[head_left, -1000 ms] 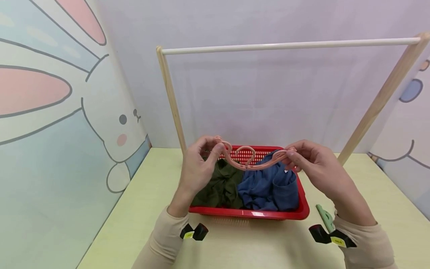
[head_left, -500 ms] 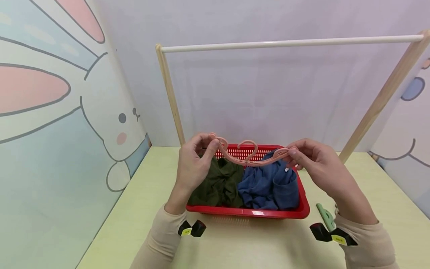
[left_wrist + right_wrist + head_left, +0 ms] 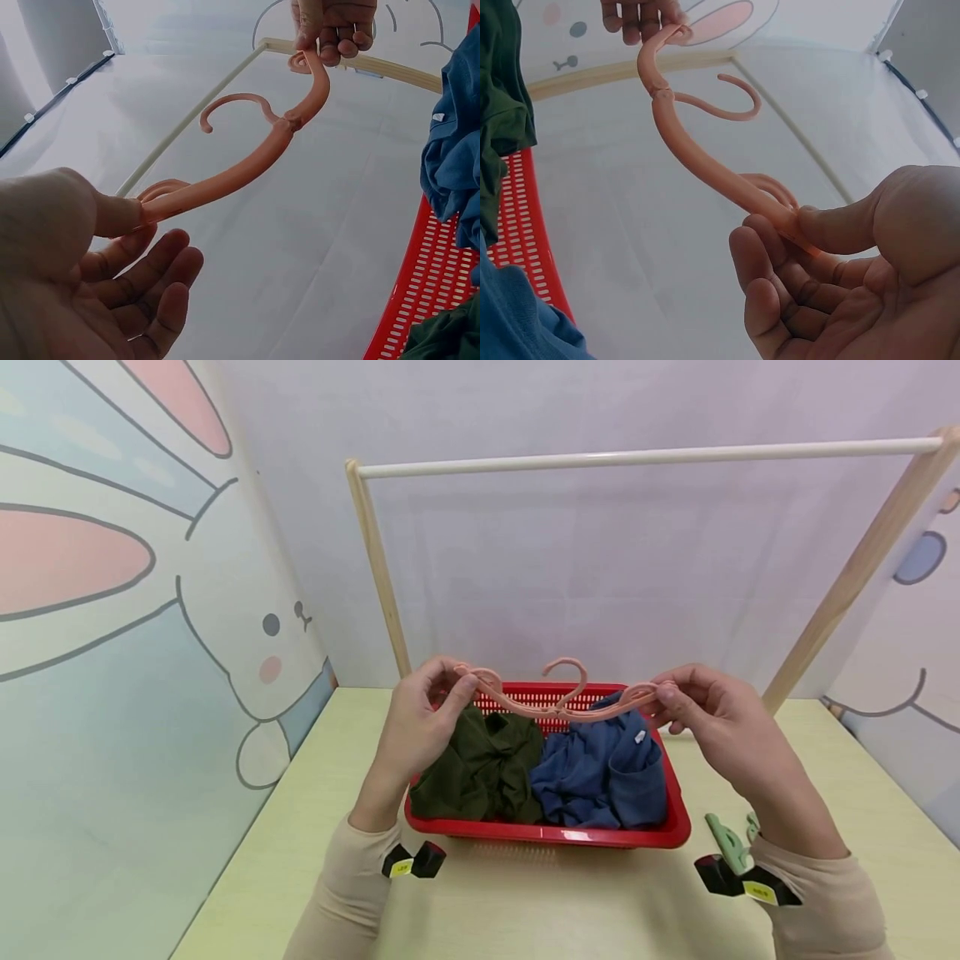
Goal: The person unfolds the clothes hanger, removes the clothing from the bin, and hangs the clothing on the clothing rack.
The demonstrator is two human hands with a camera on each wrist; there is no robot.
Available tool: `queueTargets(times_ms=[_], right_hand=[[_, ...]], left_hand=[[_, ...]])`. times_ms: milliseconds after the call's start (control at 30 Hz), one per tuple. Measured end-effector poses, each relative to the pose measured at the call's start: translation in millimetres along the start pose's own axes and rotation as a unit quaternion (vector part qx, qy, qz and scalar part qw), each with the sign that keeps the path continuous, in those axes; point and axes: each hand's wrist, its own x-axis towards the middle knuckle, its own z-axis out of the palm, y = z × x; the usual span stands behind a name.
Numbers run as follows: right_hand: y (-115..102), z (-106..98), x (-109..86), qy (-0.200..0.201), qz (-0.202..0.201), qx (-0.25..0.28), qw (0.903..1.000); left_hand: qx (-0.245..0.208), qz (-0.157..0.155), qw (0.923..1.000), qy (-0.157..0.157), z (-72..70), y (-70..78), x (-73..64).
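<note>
So left hand [image 3: 416, 720] and right hand [image 3: 722, 720] each pinch an end of the pink hanger [image 3: 558, 713] above the red basket [image 3: 540, 832], other fingers [image 3: 159, 264] loosely curled. Only the head view catches green pieces [image 3: 724, 843] on the desk [image 3: 480, 918].

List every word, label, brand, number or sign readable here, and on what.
Nothing legible.
Left yellow label, on the left wrist camera: too small to read.
Right yellow label, on the right wrist camera: too small to read.
White tag on the blue garment: unreadable.
Pink hanger: none visible.
</note>
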Motion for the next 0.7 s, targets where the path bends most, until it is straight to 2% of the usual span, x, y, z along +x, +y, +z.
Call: queueTargets(times_ms=[133,400,700], right_hand=[[0,-1,-0.3,0.003,0.009,0.0,1.0],[-1,0,1.2,0.005,0.003,0.008,1.0],[3,0,2.6,0.015,0.03,0.005,0.9994]], left_hand=[[-0.002,-0.004,1.0,-0.008,-5.2,-1.8,0.3],[-0.002,-0.019,0.9998,0.001,-12.0,-1.2,-0.3],[-0.015,-0.015,0.9998,-0.003,-10.8,-2.1,0.5]])
